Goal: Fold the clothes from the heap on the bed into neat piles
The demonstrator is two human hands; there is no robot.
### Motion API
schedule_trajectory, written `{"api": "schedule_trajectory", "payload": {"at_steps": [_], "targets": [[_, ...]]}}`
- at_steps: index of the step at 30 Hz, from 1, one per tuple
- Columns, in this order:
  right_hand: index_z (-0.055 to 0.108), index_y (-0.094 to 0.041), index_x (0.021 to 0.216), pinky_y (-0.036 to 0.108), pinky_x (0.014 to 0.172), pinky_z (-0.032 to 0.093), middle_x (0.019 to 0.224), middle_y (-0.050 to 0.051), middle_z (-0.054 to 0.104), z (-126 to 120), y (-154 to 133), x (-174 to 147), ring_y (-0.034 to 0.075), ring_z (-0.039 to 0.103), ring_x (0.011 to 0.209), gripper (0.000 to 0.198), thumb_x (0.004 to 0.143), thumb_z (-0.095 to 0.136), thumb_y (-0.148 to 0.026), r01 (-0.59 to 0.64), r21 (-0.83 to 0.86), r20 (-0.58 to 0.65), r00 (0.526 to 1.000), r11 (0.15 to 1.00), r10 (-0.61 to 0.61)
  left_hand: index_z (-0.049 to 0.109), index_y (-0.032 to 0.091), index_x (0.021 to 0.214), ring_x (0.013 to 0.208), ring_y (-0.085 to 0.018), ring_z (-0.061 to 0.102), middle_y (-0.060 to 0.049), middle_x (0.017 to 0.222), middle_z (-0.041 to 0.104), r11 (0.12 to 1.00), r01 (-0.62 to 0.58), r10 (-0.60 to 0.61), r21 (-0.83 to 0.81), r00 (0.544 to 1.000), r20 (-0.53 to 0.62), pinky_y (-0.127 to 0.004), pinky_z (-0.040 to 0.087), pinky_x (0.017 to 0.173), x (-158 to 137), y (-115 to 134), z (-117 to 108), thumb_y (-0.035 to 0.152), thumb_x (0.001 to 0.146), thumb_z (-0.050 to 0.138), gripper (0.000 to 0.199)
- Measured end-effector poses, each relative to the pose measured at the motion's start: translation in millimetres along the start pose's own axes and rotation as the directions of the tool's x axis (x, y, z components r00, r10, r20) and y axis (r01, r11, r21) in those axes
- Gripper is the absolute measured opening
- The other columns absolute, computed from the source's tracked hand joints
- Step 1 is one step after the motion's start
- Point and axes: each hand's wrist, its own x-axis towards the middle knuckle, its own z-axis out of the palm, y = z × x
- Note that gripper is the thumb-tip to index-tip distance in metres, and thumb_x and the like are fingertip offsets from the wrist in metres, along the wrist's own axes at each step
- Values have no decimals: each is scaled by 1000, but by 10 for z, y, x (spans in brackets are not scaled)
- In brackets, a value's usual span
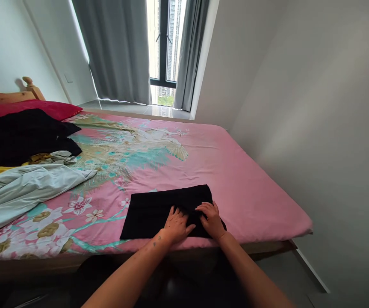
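A black folded garment (152, 214) lies flat near the front edge of the bed, roughly a rectangle; its exact kind does not show. My left hand (177, 224) rests on the middle of it, palm down, with the fingers apart. Over the garment's right end is my right hand (212, 219), its fingers slightly bent and the thumb apart from them, touching the fabric. Between the two hands the cloth is a little rumpled.
A pink bed sheet (235, 179) with flower and bird prints covers the bed. To the left lie a pale grey garment (33, 186), black clothes (27, 132) and a red pillow (56, 109). A wall (315, 128) runs along the right; grey curtains (116, 51) hang at the window.
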Motion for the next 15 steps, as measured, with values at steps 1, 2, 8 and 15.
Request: {"api": "schedule_trajectory", "payload": {"at_steps": [1, 2, 8, 15], "targets": [[65, -26, 97, 50, 110, 12, 103, 1, 66, -4, -4, -37, 21, 51, 114, 29, 78, 48, -12, 16, -11, 5, 1000, 1000, -16, 54, 26, 125, 123, -34, 43, -13, 128, 55, 1000, 11, -11, 14, 1000, -21, -59, 19, 107, -35, -7, 0, 54, 80, 50, 53], [65, -26, 96, 50, 110, 13, 103, 1, 66, -5, -8, -68, 20, 51, 114, 29, 78, 48, -12, 30, -21, 4, 1000, 999, -30, 56, 26, 122, 123, -34, 42, -12, 127, 55, 999, 20, -18, 28, 999, -45, -59, 19, 107, -73, -14, -13, 53, 80, 52, 50], [66, -27, 96, 50, 110, 15, 104, 1, 65, -15, -13, -139, 21, 49, 115, 27, 82, 47, -13, 73, -40, -22, 997, 997, -74, 58, 21, 108, 118, -28, 46, -12, 117, 56, 997, 80, -77, 3, 975, -210, -46, 33, 104, -241, -148, -286, 34, 80, 54, 31], [66, -27, 94, 50, 110, 17, 103, 1, 65, -15, 3, -144, 21, 49, 114, 26, 82, 47, -13, 48, -28, -51, 997, 998, -50, 19, 19, 145, 134, -26, 30, -10, 146, 33, 999, 6, -13, -49, 990, -141, -44, 25, 110, 107, -318, -514, 9, 66, 51, 86]]}}
